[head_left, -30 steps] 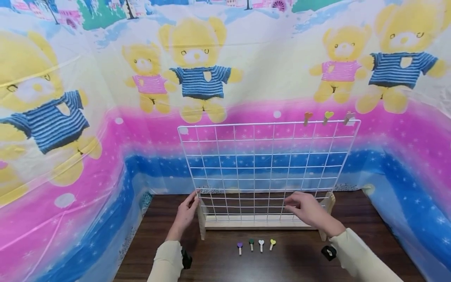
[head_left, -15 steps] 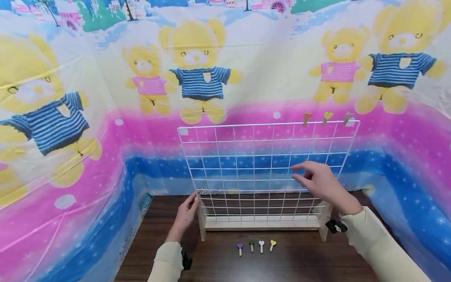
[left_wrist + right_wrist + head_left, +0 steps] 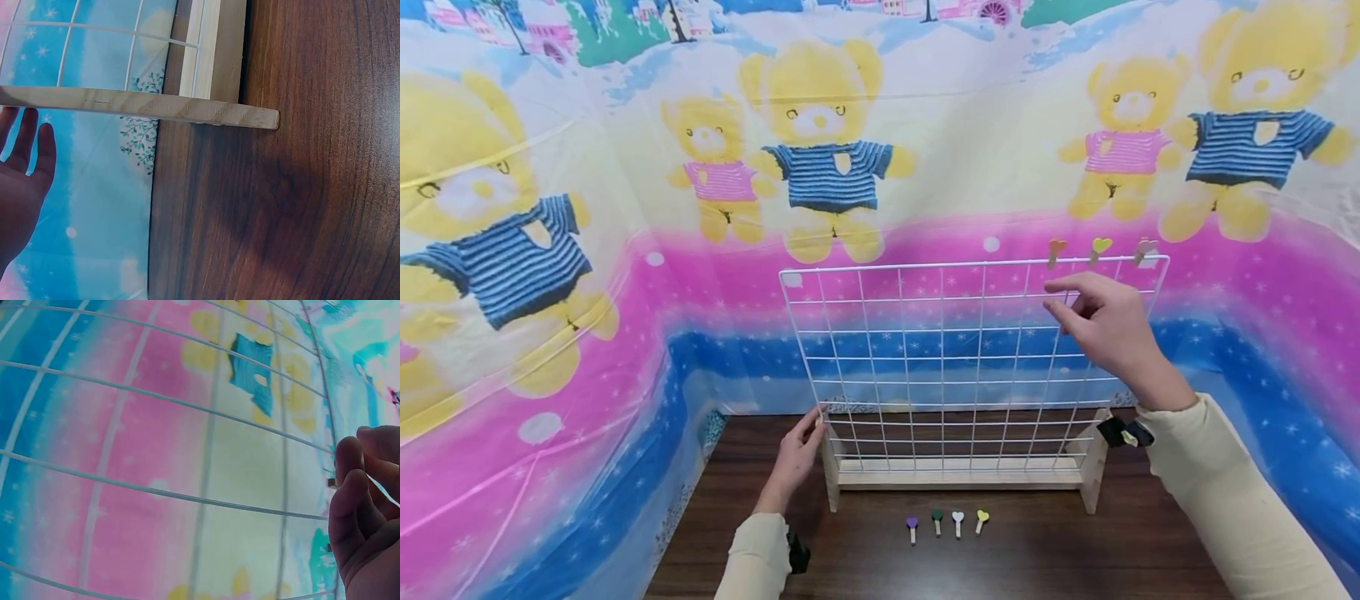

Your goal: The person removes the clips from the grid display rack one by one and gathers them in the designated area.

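A white wire grid [image 3: 902, 358] stands upright in a wooden stand [image 3: 955, 480]. My left hand [image 3: 796, 458] touches the left upright [image 3: 156, 105] of the stand; in the left wrist view its fingers lie straight against the outer side. My right hand [image 3: 1108, 325] is raised in front of the grid's upper right, thumb and index finger a little apart with nothing seen between them. Just above it, three heart clothespins sit on the top rail: an orange one [image 3: 1057, 248], a yellow one [image 3: 1101, 247] and a pink one [image 3: 1145, 250].
Several heart clothespins lie in a row on the dark wooden table [image 3: 1000, 567] before the stand: purple [image 3: 912, 527], green [image 3: 937, 522], white [image 3: 958, 522] and yellow [image 3: 982, 522]. A bear-print cloth [image 3: 955, 167] hangs behind and around the table.
My right hand has risen from low in front of the grid to just below the top rail, moving slightly right. My left hand and the clothespins have stayed in place.
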The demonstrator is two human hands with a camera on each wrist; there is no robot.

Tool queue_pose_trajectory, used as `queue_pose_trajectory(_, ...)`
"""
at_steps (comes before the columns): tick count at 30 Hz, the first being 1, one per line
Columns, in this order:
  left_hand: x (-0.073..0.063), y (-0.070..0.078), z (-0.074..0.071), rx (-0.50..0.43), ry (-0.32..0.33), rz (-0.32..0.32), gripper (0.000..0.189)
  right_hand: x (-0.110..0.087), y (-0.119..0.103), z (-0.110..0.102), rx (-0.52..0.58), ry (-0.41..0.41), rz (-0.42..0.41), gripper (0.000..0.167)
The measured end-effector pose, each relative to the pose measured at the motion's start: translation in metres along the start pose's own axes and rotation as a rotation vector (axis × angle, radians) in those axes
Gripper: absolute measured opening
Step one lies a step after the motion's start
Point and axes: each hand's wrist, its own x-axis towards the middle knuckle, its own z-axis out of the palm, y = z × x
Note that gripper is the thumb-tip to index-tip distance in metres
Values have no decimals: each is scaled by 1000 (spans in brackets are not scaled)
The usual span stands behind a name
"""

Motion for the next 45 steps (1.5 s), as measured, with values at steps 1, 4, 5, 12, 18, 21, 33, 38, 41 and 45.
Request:
queue_pose_trajectory(1, 0, -1, 0, 8, 4, 4, 41, 3, -1, -2, 3, 14, -5, 28)
queue_pose_trajectory(4, 1, -4, 1, 29, 17, 12, 42, 10, -4, -6, 4, 50, -21, 31)
queue_pose_trajectory(5, 1, -5, 1, 34, 20, 17, 42, 12, -5, -7, 2, 60, -28, 31)
queue_pose_trajectory(12, 1, -6, 3, 35, 27, 41, 41, 23, -12, -10, 27, 159, -36, 29)
queue_pose_trajectory(18, 1, -6, 3, 49, 32, 35, 41, 33, -14, -11, 2, 177, 27, 30)
queue_pose_trajectory(21, 2, -6, 2, 50, 33, 31, 42, 36, -14, -11, -7, 112, 94, 36)
queue_pose_trajectory(33, -2, -3, 4, 64, 49, 46, 41, 43, -10, -7, -42, 9, 193, 32)
queue_pose_trajectory(38, -2, -3, 4, 62, 45, 47, 41, 45, -9, -6, -58, 15, 191, 29)
queue_pose_trajectory(41, -2, -2, 4, 51, 43, 43, 40, 45, -8, -7, -45, 30, 198, 23)
queue_pose_trajectory(45, -2, -2, 4, 47, 44, 38, 39, 44, -7, -7, -5, 52, 216, 18)
